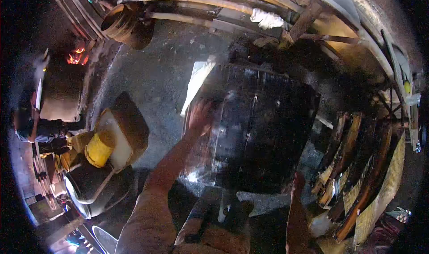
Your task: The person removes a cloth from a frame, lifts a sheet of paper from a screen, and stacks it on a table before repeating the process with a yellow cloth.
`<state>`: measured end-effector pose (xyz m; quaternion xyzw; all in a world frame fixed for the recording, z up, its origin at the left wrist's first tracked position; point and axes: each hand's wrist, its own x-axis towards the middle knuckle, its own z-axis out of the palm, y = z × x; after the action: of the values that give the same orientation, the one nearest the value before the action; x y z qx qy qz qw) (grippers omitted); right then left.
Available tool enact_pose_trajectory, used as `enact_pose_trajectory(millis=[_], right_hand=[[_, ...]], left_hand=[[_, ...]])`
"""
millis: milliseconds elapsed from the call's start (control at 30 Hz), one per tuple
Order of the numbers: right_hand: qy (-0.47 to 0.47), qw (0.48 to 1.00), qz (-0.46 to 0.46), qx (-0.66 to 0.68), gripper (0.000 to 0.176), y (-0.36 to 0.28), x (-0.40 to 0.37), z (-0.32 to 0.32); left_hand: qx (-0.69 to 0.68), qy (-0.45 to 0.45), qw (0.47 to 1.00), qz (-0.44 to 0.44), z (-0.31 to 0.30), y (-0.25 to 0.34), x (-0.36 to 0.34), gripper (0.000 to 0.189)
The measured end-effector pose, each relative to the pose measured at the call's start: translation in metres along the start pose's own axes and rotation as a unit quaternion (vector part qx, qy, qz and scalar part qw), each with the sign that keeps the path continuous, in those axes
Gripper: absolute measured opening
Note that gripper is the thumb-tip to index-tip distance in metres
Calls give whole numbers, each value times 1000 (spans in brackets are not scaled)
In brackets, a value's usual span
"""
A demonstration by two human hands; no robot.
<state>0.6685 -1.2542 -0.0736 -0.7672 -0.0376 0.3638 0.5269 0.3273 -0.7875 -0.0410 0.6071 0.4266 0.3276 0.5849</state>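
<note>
Grip of left hand [199, 116] wide: fingers spread, palm flat on left edge of black slab [263, 133]. Arm stretched forward, elbow nearly straight. Right hand [297, 182] at slab's near right corner, forearm upright; its grip blurred, cannot tell.

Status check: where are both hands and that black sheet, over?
Left hand open, pressed on left edge of black sheet. Right hand by its near corner, grip unclear. Sheet flat on floor; yellow container off to the left.
</note>
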Motion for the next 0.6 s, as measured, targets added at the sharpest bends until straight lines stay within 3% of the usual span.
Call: enact_pose_trajectory(millis=[33, 67, 133, 167, 200, 267, 333, 367, 400, 467, 500, 533, 600], right_hand=[[-22, 996, 19, 87, 34, -6, 16, 10], [-59, 984, 34, 165, 35, -11, 30, 18], [-160, 914, 72, 367, 38, -17, 55, 28], [-219, 856, 95, 459, 39, -18, 64, 29], [-276, 793, 119, 530, 40, -18, 69, 27], [-363, 684, 158, 613, 43, -18, 77, 22], [-418, 608, 180, 651, 45, -17, 81, 18], [-439, 571, 192, 667, 46, -14, 83, 16], [-453, 520, 212, 692, 48, -10, 87, 17], [-439, 333, 304, 777, 47, -9, 96, 27], [-425, 238, 350, 800, 47, -9, 101, 33], [-528, 218, 304, 762, 52, -25, 105, 56], [-590, 223, 268, 728, 49, -28, 99, 57]], left_hand=[[230, -7, 971, 69, 4, 20, 29, 52], [447, -12, 884, 137, 7, 31, 60, 57], [239, 42, 961, 136, -5, -7, 129, 69], [312, 96, 925, 193, -10, -11, 152, 74], [294, 62, 950, 89, -14, 9, 158, 76], [315, 24, 944, -96, -35, 16, 174, 75], [148, -62, 973, -166, -71, -63, 176, 67], [11, -21, 980, -196, -65, -54, 148, 48], [201, -70, 937, -277, -94, -120, 134, 61], [210, -23, 899, -384, -60, -19, 61, 68], [85, 11, 943, -322, -59, -17, 25, 78], [50, 12, 949, -312, -60, -20, 7, 78], [73, 1, 929, -363, -62, -15, -6, 78]])
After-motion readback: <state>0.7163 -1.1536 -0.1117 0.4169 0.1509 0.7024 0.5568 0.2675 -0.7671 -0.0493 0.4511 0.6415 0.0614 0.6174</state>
